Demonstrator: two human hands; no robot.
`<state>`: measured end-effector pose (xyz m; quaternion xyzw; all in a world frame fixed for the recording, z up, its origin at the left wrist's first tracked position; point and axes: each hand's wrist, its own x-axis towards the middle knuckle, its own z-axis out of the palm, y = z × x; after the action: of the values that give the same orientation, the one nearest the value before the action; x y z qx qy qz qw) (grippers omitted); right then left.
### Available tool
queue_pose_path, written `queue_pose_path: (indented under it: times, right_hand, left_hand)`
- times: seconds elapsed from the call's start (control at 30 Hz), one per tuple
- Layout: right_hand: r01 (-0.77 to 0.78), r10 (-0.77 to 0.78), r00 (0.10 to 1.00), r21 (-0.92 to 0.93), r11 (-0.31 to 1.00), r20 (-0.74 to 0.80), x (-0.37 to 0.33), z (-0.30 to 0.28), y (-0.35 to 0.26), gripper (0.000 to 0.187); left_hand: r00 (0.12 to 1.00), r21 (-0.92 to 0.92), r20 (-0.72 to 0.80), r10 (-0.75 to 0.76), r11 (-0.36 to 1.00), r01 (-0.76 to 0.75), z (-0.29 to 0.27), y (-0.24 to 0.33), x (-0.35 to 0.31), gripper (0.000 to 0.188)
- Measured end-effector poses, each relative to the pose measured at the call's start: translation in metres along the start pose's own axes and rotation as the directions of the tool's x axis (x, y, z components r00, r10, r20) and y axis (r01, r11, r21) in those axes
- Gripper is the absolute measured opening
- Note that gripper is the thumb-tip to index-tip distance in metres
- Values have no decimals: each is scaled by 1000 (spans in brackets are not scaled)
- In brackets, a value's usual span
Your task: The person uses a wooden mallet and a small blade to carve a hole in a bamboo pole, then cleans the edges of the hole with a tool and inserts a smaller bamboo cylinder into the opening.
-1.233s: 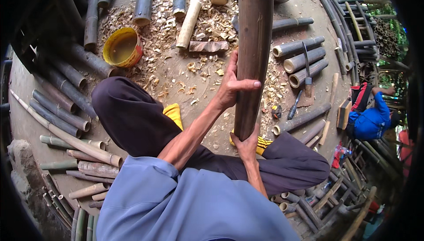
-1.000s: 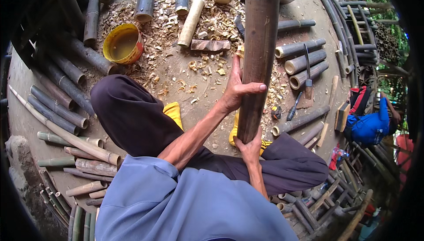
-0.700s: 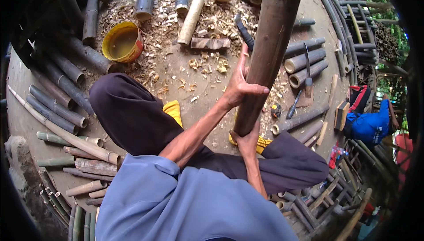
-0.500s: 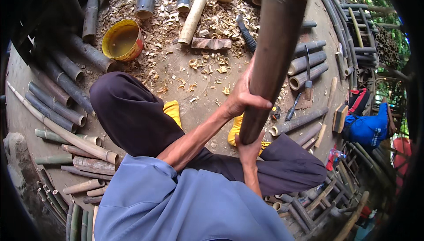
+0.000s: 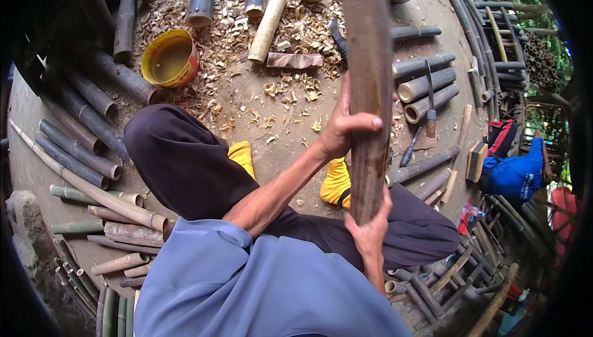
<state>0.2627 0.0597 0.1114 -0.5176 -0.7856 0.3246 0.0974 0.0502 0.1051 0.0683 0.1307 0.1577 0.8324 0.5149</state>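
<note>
Between my hands a long, thick, dark brown bamboo pole (image 5: 369,90) stands steeply tilted, its top running out past the upper edge of the view. Partway up, my left hand (image 5: 340,126) is wrapped round it, with the thumb lying across the front. Lower down, my right hand (image 5: 370,223) grips the bottom end, thumb and fingers on either side. Beyond my left hand lie a pale peeled bamboo length (image 5: 268,27) and a short split block of wood (image 5: 294,60) on the ground. A dark ribbed handle (image 5: 338,37) is partly hidden behind the pole.
A yellow bucket (image 5: 170,58) of murky liquid stands at the far left. Wood shavings (image 5: 228,34) cover the ground ahead. Cut bamboo pieces (image 5: 77,152) lie on both sides. To the right are a long-bladed knife (image 5: 430,102), a dark-handled tool (image 5: 411,147) and a blue bag (image 5: 516,170).
The pole has swung left at its top and turned, now showing a lighter, blotched side. Its lower end has shifted down and right with my right hand. My left hand has risen slightly.
</note>
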Motion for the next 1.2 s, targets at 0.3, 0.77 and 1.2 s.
queue_pose_path:
  times: [0.3,0.77,1.2]
  right_hand:
    - [258,-290,914,-145,955,-284,32,-127,-71,47]
    - [687,-745,660,-324,650,-95,65,-128,-116,48]
    - [391,-309,852,121,912,-421,16,-66,-48,56]
  left_hand:
    - [944,-394,-38,-326,873,286,-35,-45,-6,85]
    - [781,-299,-466,-416,905,303,-64,-59,-8,82]
    - [941,-425,-87,-327,866,262,-45,-39,5,69]
